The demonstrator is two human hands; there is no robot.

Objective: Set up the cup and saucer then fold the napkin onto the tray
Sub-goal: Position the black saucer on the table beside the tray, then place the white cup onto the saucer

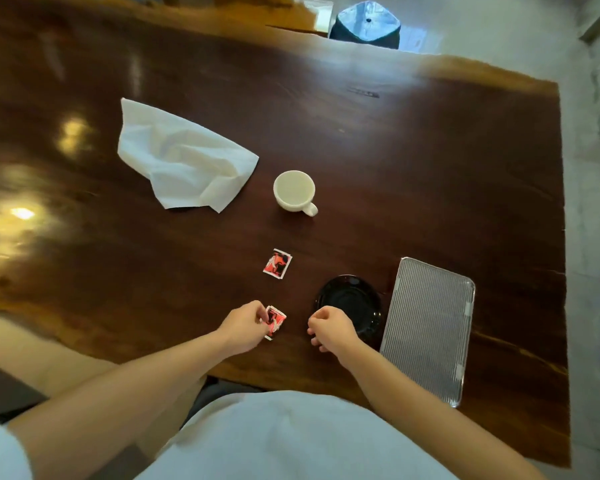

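Note:
A white cup [294, 191] stands upright mid-table, handle toward me. A rumpled white napkin [182, 159] lies to its left. The black saucer [349, 303] rests near the front edge, touching the left side of a ribbed silver tray [430, 327]. My left hand [245, 325] pinches a small red-and-white sachet [275, 322] just above the table. My right hand [331, 329] hovers as a loose fist at the saucer's near left rim, with nothing visible in it.
A second red-and-white sachet [278, 264] lies between the cup and my hands. The dark wooden table [413, 161] ends at the right, with pale floor beyond. A dark stool or bin [366, 26] stands past the far edge.

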